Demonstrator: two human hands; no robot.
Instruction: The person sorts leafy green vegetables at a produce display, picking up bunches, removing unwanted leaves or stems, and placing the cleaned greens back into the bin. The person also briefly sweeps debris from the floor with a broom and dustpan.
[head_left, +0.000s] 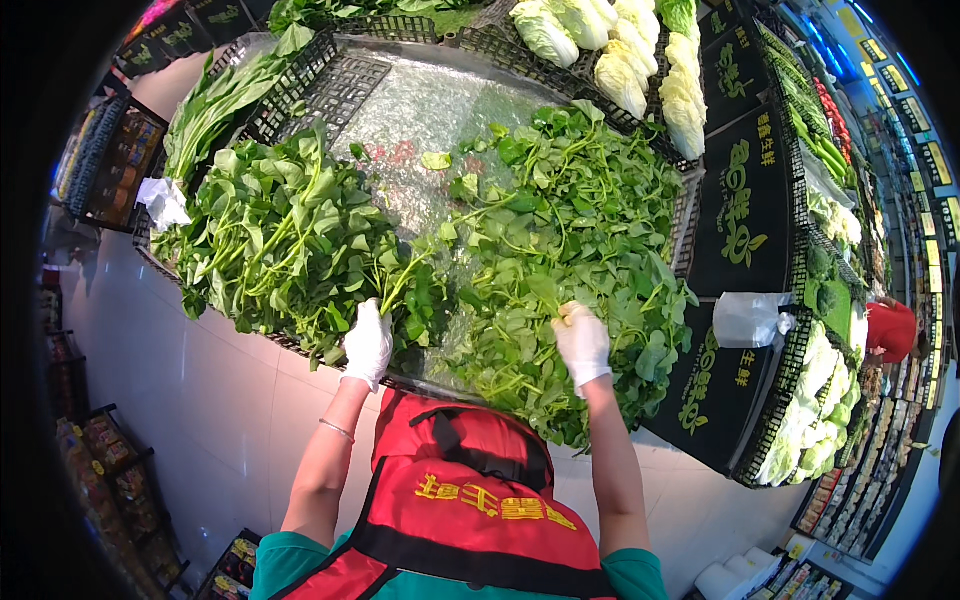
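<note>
My left hand, in a white glove, grips pale stems of leafy greens at the front edge of the display. To its left rises a heaped pile of broad-leaved greens. My right hand, also gloved, is curled over a second, wider pile of leafy greens, with its fingertips closed among the leaves and stems. Its own fingers partly hide what it holds. Between the piles shows clear plastic sheeting with a loose leaf on it.
Black plastic crates border the display. Napa cabbages lie at the back right, long-stemmed greens at the back left. Crumpled white plastic sits at the left corner; a plastic bag hangs right. A person in red stands beyond.
</note>
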